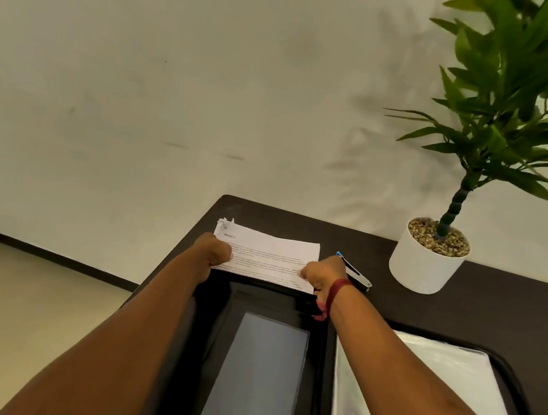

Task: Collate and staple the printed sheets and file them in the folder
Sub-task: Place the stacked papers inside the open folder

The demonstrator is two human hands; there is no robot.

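Left hand: the left hand is at the left edge of the printed sheets, fingers curled in and gripping that edge.
Right hand: the right hand is at the right edge of the same sheets, fingers curled, with one fingertip on the top page; a red wrist thread is tied at the wrist.
Sheets, position: one stack, lying flat between the two hands on the far part of the dark table, printed side up, text lines running left to right.
Sheets, condition: far left corner crumpled and raised; whether a staple sits there cannot be made out.
Sheets against folder: the near edge of the stack meets the far edge of the open black folder; whether it is tucked inside cannot be told.
Folder: lies open under both forearms, with a grey panel on its left half and clear plastic sleeves on its right.
Stapler: the stapler lies on the table just beyond the right hand, untouched.
Other: a potted plant in a white pot stands at the far right of the table.
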